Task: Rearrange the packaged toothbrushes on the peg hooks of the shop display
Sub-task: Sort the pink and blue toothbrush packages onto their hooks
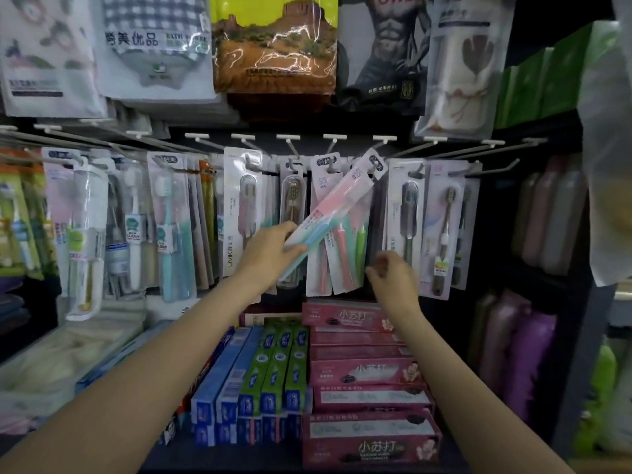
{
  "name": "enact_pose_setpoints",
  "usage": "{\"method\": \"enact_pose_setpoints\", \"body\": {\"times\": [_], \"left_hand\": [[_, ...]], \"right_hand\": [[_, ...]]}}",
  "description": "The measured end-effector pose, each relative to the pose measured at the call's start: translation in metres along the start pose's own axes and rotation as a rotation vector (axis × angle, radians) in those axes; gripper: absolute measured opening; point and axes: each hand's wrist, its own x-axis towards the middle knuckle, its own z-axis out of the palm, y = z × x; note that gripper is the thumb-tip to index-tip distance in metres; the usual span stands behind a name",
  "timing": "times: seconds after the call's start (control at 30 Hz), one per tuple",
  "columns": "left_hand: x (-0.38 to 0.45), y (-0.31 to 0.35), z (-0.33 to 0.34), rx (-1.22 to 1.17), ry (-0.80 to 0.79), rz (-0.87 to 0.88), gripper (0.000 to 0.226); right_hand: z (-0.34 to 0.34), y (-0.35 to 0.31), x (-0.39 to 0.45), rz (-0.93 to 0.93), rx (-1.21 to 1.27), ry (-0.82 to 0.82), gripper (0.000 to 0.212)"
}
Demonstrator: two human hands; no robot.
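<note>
Tilted toothbrush pack [337, 206] motion-blurred, its lower end behind left hand [270, 251], small print unreadable

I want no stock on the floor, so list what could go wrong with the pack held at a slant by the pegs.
1. The left hand pinches only the lower end of the tilted toothbrush pack; its top hole near the peg hook may miss or slip off, so the pack could drop onto the toothpaste boxes.
2. The swinging pack could knock the hanging packs behind it askew.
3. The right hand holds nothing, so nothing steadies them.
</note>
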Motion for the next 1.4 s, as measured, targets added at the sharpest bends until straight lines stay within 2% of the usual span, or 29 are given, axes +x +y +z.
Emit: {"method": "enact_pose_setpoints", "body": {"times": [0.1, 0.17, 0.27, 0.4, 0.53, 0.67, 0.83, 1.0, 1.1, 1.2, 1.3, 1.4], "left_hand": [[0.001, -0.001, -0.004, 0.087, 0.022, 0.057, 0.025], [0.001, -0.002, -0.003, 0.112, 0.024, 0.074, 0.024], [0.001, -0.002, -0.005, 0.114, 0.014, 0.082, 0.022], [0.001, -0.001, -0.007, 0.135, 0.017, 0.097, 0.021], [0.001, -0.001, -0.006, 0.172, 0.037, 0.108, 0.017], [0.003, -0.002, -0.003, 0.21, 0.038, 0.107, 0.023], [0.0, 0.0, 0.005, 0.19, 0.02, 0.095, 0.023], [-0.007, 0.005, 0.012, 0.09, -0.018, 0.102, 0.03], [-0.016, 0.001, 0.019, 0.03, -0.076, 0.101, 0.03], [-0.03, -0.019, 0.024, 0.045, -0.104, 0.072, 0.024], [-0.044, -0.04, 0.014, 0.018, -0.022, 0.098, 0.022], [-0.057, -0.062, -0.014, -0.072, 0.13, 0.156, 0.018]], "right_hand": [[0.013, -0.01, 0.013, 0.137, 0.012, -0.099, 0.056], [0.021, -0.016, 0.024, 0.263, 0.147, -0.149, 0.068], [0.034, -0.017, 0.031, 0.345, 0.208, -0.125, 0.064], [0.042, -0.017, 0.01, 0.247, 0.125, -0.047, 0.039], [0.023, -0.01, -0.016, 0.169, 0.167, 0.042, 0.039], [-0.014, 0.005, -0.021, 0.104, 0.057, 0.147, 0.039], [-0.042, 0.019, -0.014, 0.104, -0.005, 0.15, 0.02], [-0.037, 0.022, -0.019, 0.12, 0.045, 0.084, 0.022], [-0.025, 0.02, -0.028, 0.139, 0.083, 0.013, 0.036], [-0.015, 0.009, -0.034, 0.027, 0.024, 0.085, 0.039], [-0.004, -0.016, -0.037, -0.123, -0.099, 0.192, 0.038], [0.016, -0.058, -0.038, -0.258, -0.08, 0.214, 0.031]]}}
